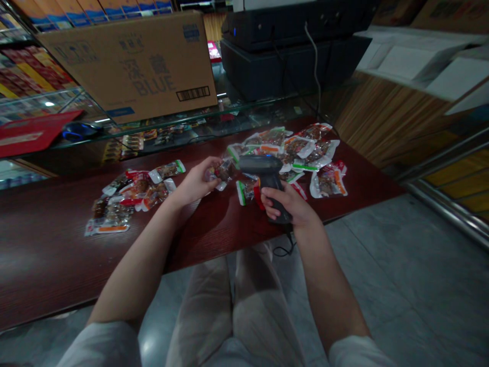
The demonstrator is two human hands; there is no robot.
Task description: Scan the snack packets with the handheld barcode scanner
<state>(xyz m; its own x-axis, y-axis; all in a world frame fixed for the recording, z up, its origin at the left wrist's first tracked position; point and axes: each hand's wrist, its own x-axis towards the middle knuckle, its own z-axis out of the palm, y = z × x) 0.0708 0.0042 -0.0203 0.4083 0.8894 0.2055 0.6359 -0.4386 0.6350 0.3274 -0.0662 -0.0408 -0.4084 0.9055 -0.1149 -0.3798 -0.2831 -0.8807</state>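
Observation:
My right hand [288, 204] is wrapped round the grip of a dark handheld barcode scanner [263, 165], whose head points left. Between the fingers of my left hand [199, 181] is a clear snack packet [226, 169] with brown contents, just in front of the scanner's head. On the right of the dark red table [214, 224], a pile of similar packets [301, 148] lies behind and around the scanner. To the left of my left hand sits a smaller cluster of packets [139, 188], with green, red and orange edges. The held packet's label is blurred.
A cardboard box [133, 71] marked "BLUE" stands on a glass counter behind the table. Black machines [294, 61] with cables are beside it. At left are a computer mouse [80, 131] and a red folder [34, 133]. A metal rail [454, 209] runs along the right.

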